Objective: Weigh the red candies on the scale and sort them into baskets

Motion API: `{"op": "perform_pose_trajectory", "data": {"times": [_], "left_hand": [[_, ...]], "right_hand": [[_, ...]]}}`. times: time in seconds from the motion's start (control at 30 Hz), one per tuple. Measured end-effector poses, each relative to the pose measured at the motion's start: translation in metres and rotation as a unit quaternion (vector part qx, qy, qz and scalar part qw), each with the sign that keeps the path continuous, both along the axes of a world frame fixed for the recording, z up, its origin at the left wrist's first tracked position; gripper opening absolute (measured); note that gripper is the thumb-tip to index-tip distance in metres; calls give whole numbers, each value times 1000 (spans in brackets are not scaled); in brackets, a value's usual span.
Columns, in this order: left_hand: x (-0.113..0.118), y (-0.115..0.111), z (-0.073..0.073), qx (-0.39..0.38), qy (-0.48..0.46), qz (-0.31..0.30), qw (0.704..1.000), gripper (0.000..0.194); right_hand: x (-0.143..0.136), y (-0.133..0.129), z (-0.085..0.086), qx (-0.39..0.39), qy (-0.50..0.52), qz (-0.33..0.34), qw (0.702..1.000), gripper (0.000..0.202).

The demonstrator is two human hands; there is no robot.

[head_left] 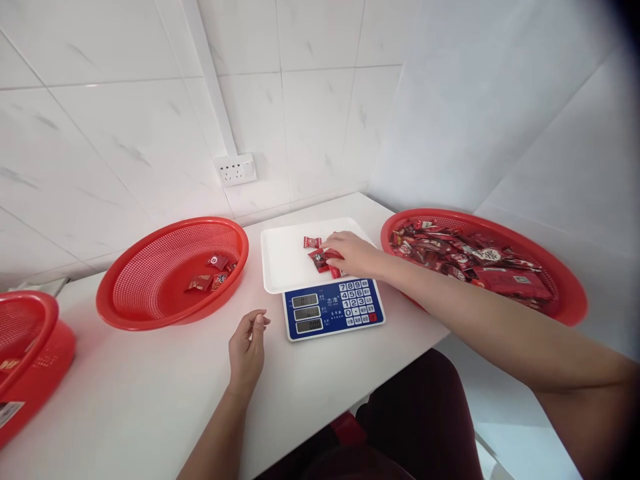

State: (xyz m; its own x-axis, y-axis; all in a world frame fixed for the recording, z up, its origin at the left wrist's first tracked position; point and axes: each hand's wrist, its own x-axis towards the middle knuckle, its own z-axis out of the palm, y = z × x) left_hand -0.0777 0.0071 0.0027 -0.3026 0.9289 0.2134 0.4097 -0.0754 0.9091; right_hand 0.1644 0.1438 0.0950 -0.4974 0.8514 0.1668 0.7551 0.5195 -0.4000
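Note:
My right hand (354,255) is over the white weighing tray (280,257) of the scale, its fingers closed on a red candy packet (336,264). Beside those fingers lie a dark red packet (318,260) and a small red wrapped candy (313,243). The scale's blue keypad panel (333,310) faces me, with three small displays on its left. My left hand (247,350) rests on the table to the left of the scale, fingers curled together near the thumb; whether anything is between them is hidden.
A red basket (135,267) with several packets stands left of the scale. Another red basket (565,293), full of red packets, is at the right, under my forearm. Part of a third basket (50,360) shows at the far left. A wall socket (236,170) is behind.

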Motion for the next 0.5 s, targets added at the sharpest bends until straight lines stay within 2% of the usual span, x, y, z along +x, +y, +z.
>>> {"op": "perform_pose_trajectory", "data": {"times": [0.1, 0.23, 0.33, 0.5], "left_hand": [[0, 0, 0, -4, 2, 2, 1000, 30], [0, 1, 0, -7, 2, -1, 1000, 31], [0, 0, 1, -14, 2, -4, 1000, 31], [0, 0, 2, -16, 5, 1, 1000, 30]], "right_hand": [[7, -8, -11, -8, -33, 14, 999, 29], [14, -8, -19, -17, -77, -4, 997, 33], [15, -6, -14, -25, -104, -13, 994, 34], [11, -4, 5, -44, -118, -52, 991, 29]]}}
